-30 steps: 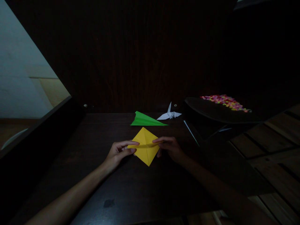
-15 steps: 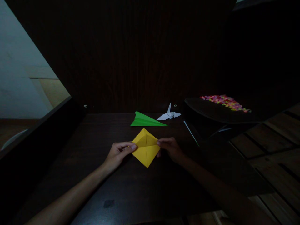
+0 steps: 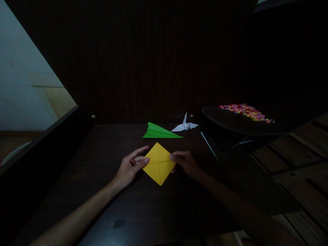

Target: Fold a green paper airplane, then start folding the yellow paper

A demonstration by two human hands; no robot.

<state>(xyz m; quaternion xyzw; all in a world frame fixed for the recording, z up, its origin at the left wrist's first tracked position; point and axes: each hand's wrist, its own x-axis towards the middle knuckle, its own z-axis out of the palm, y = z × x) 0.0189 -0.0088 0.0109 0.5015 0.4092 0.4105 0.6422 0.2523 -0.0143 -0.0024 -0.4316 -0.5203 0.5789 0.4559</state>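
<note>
Now I pinch the yellow paper square (image 3: pixel 159 163) by its side corners, left hand (image 3: pixel 130 167) and right hand (image 3: pixel 186 163), fingers closed on it, flat near the bench's (image 3: pixel 107 191) middle to keep creases aligned; green plane (image 3: pixel 159 131) and white crane (image 3: pixel 185 125) sit toward the far edge.

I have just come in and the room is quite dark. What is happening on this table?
A person is working a yellow paper square on a dark table. The left hand pinches its left corner and the right hand its right corner; the sheet lies open, showing crossed creases. Beyond it lie a green paper plane and a white paper crane.
</note>
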